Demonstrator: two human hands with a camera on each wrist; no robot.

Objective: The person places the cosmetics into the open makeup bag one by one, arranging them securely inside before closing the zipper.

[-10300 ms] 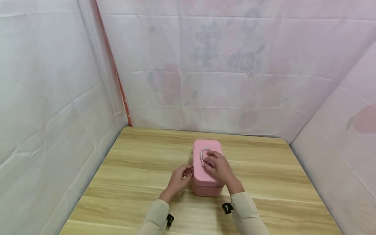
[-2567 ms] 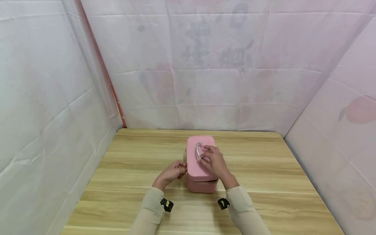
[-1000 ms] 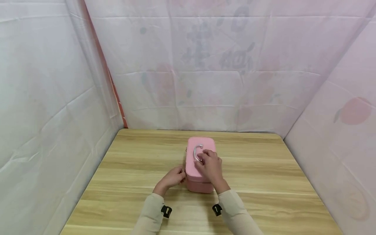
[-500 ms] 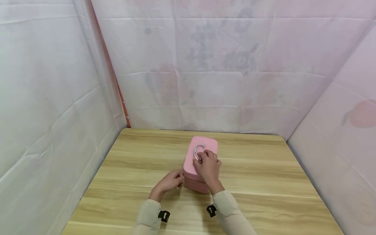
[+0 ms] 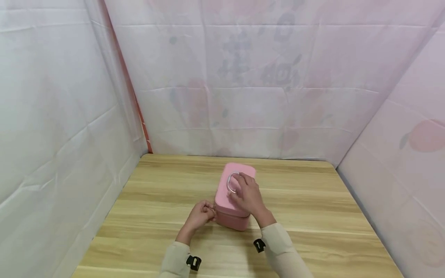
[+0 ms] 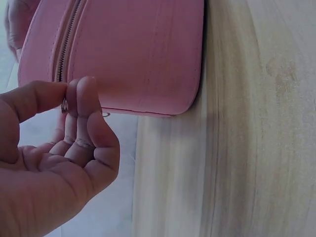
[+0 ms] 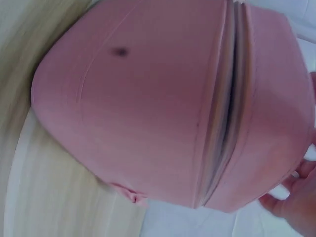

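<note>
A pink zippered vanity case stands upright on the wooden table, its lid down. Beside its left near corner, my left hand pinches a small metal zipper pull between thumb and fingertips. Meshed zipper teeth run up to that pull in the left wrist view. Across the case's other side, the right wrist view shows a parted seam under the lid. My right hand rests on the lid with bent, spread fingers over the silvery carrying handle; its palm side is hidden.
The wooden table extends around the case on every side. Pale printed cloth walls enclose the back, left and right. Black straps with small mounts sit at both sleeve cuffs.
The case has turned slightly, its near end swinging left. My left hand has shifted toward the near left corner with the pull. My right fingers have spread a little on the lid.
</note>
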